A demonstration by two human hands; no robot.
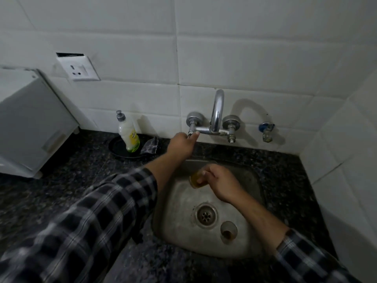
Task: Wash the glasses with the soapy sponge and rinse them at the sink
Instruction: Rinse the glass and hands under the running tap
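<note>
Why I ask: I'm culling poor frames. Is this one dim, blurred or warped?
Head view: dim overall; the faucet casts a curved shadow on the tiles beside it; the left sleeve is motion-blurred; wide-angle distortion bows the tile lines; the glass in the right hand looks murky.

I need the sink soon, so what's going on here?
A person stands at the sink. Their left hand grips the left tap handle, while the right hand holds a glass in the basin below the spout. No running water shows. A second glass stands near the drain.
</note>
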